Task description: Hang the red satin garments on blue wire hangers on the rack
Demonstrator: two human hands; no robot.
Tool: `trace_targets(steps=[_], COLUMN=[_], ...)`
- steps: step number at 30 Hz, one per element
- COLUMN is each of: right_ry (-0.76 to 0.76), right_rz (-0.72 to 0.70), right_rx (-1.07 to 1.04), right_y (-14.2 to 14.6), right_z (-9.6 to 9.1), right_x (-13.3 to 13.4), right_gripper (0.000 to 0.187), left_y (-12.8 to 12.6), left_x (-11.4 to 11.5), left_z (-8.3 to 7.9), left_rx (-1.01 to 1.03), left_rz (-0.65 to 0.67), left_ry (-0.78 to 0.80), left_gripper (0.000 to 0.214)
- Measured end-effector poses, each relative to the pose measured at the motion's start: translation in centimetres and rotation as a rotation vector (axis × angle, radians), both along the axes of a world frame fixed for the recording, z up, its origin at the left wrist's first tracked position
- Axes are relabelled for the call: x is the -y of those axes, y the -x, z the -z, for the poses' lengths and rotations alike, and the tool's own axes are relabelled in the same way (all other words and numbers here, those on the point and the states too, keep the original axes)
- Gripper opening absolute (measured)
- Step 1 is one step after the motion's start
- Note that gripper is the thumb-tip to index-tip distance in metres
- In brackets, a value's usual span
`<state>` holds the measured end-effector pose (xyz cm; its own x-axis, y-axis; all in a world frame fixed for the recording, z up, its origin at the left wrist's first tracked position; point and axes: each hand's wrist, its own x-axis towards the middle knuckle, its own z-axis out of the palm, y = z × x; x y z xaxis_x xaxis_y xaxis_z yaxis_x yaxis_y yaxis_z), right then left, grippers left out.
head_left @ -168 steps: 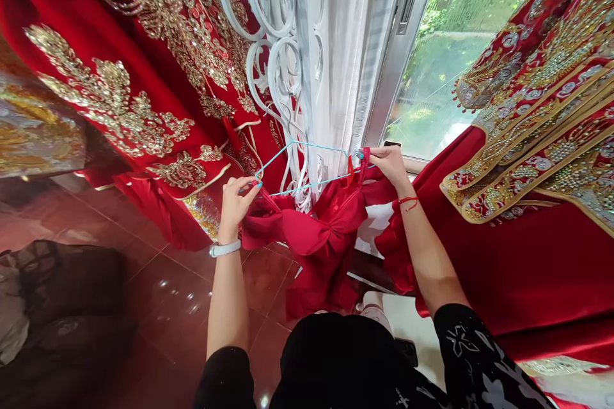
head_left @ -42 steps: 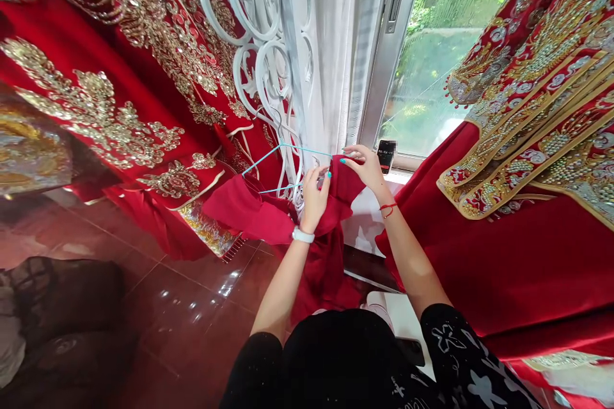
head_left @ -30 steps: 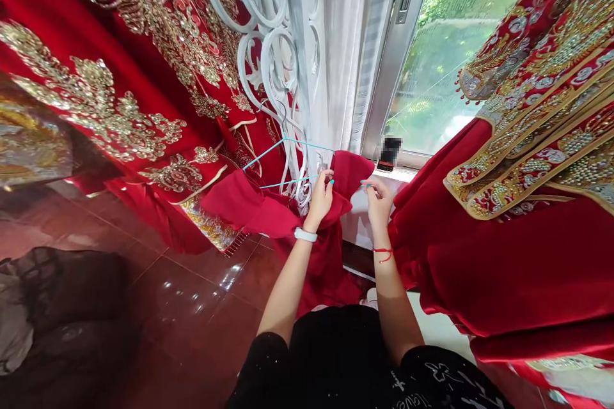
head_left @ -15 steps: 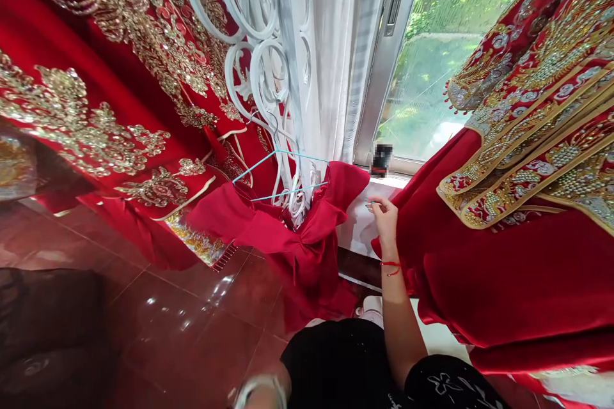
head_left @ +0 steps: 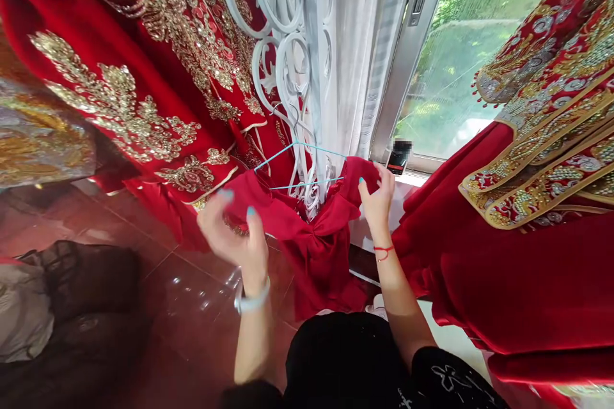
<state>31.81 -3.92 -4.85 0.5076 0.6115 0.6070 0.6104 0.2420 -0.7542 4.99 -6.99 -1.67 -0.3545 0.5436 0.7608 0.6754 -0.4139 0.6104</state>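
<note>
A plain red dress [head_left: 330,255] hangs before me on a thin light-blue wire hanger [head_left: 307,187]. Its front is gathered at the middle of the chest. Beside the dress's left-hand shoulder is my left hand [head_left: 237,230], smeared by motion, its thumb and fingers apart and nothing visible in them. My right hand [head_left: 378,198] is at the opposite shoulder, thumb and fingers spread around the edge of the sleeve. Whether those fingertips touch the cloth I cannot tell.
A white scrollwork metal stand [head_left: 314,77] rises behind the dress. Red gowns with gold beading [head_left: 144,121] hang at left, and an embroidered red garment [head_left: 527,192] at right. A small black device [head_left: 399,158] sits on the window sill. Dark sheer fabric [head_left: 91,307] lies lower left.
My left hand has come up from the bottom edge to the dress's left-hand shoulder. My right hand has moved up to the other shoulder, its fingers opening. The view has shifted left.
</note>
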Motion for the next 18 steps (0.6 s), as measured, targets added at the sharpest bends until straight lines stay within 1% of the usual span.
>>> trace_targets(steps=[2,3,4,5,7,8,10,13,16,18], right_ry=[0.078,0.126,0.171,0.206,0.24,0.243,0.246,0.264,0.276,0.29], right_rz=[0.013,0.023,0.033,0.041,0.041,0.026,-0.03,-0.105,-0.128,-0.129], right_rx=[0.13,0.183,0.222,0.248,0.272,0.279,0.303,0.362,0.424,0.455], right_y=[1.0,1.4,1.8,2.1,2.1,1.9,1.2,0.0,-0.8,-0.9], right_z=[-1.2,-1.6,-2.0,-2.3,-2.6,-2.6,-2.7,-2.8,-3.1,-3.3], right_x=[-1.6,-2.5,-3.4,-4.2,-5.3,-5.6,-5.9,-5.5,-5.1,-4.9], right_gripper=[0.046,0.045,0.042,0.039,0.033,0.033,0.035,0.037,0.038,0.04], left_y=[0.8,1.2,1.5,1.7,2.3,2.6,3.2,3.8,3.7,3.4], left_x=[-2.5,-3.9,-5.2,-6.2,-7.4,-7.6,-7.5,-7.0,-6.9,-6.9], left_z=[-0.4,-0.4,-0.4,-0.3,-0.1,0.0,-0.1,-0.4,-0.6,-0.6], left_rx=[-0.032,-0.066,-0.1,-0.129,-0.178,-0.196,-0.229,-0.26,-0.283,-0.296], left_rz=[-0.043,-0.046,-0.049,-0.063,-0.067,-0.062,-0.04,-0.026,-0.026,-0.052], left_ry=[0.05,0.111,0.181,0.243,0.345,0.378,0.417,0.428,0.435,0.442], left_gripper=[0.067,0.074,0.071,0.063,0.047,0.043,0.043,0.044,0.043,0.043])
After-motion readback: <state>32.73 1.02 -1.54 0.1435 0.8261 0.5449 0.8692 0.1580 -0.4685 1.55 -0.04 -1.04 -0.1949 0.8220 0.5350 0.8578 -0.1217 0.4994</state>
